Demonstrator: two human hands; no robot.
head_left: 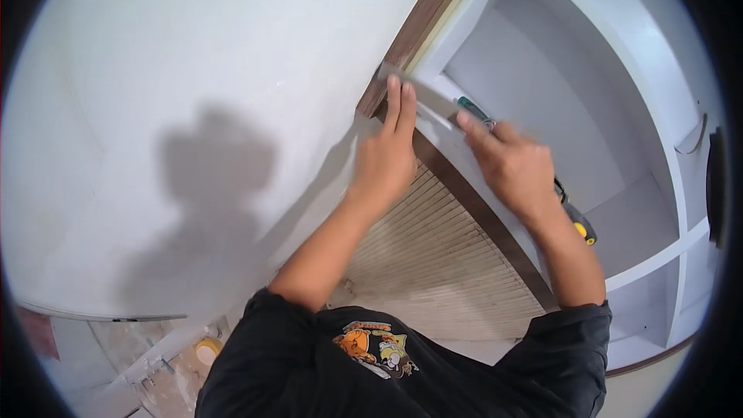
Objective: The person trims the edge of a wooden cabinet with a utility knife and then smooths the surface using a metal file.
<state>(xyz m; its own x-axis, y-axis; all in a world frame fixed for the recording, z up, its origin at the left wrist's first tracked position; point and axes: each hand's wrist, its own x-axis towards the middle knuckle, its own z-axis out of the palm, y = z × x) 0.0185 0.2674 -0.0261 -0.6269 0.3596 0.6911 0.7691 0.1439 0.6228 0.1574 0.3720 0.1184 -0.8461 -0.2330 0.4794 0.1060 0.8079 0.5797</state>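
While the left hand's fingers lie pressed together on the white trim, the right hand's blur unreadably.

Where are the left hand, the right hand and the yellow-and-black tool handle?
left hand (387, 156), head view, back of the hand.
right hand (517, 169), head view, back of the hand.
yellow-and-black tool handle (580, 225), head view, near its yellow end.

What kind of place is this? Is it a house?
Probably a room in a house being fitted out: a white built-in shelf unit, a yellow-and-black tool handle by it, and what looks like a tape roll on the messy floor.
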